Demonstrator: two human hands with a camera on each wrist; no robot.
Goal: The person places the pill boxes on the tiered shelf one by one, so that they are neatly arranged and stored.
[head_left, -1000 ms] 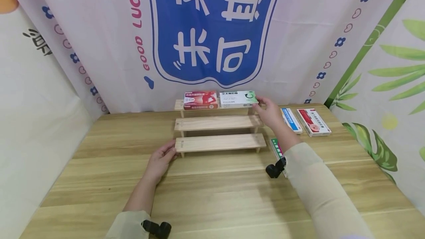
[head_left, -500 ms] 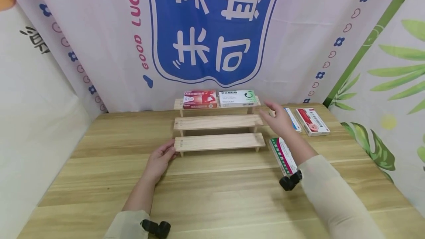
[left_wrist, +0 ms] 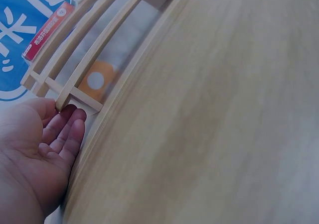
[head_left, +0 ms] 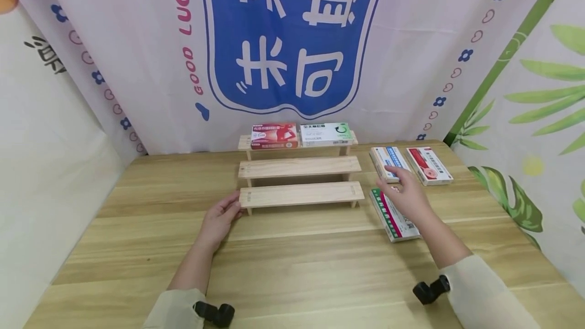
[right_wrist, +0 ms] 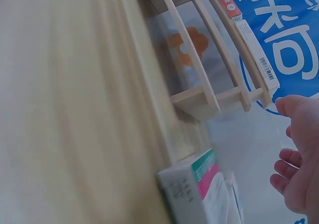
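The white-and-green box (head_left: pixel 324 135) lies on the top tier of the wooden stand (head_left: pixel 301 194), just beside the red box (head_left: pixel 274 136). The right hand (head_left: pixel 404 194), at its edge a second ago, has let go and come back to the near right, so the box rests unheld and, it seems, properly placed. Two boxes are on the top tier; the lower two tiers bear none.

The stand is pale, grained wood in three narrow steps on short legs. The left hand holds the near left end of its bottom tier, thumb and fingers (head_left: pixel 234 208) about the edge, probably to steady it.

The right hand's fingers are loosely spread and grip nothing. They hang over the green-and-magenta box (head_left: pixel 389 217) and overlap the blue-striped box (head_left: pixel 392 156) in the head view; no contact is plain. Beyond lies the red-and-white box (head_left: pixel 429 166), flat on the wood-grain surface (head_left: pixel 297 268). A printed cloth (head_left: pixel 283 65) hangs behind.
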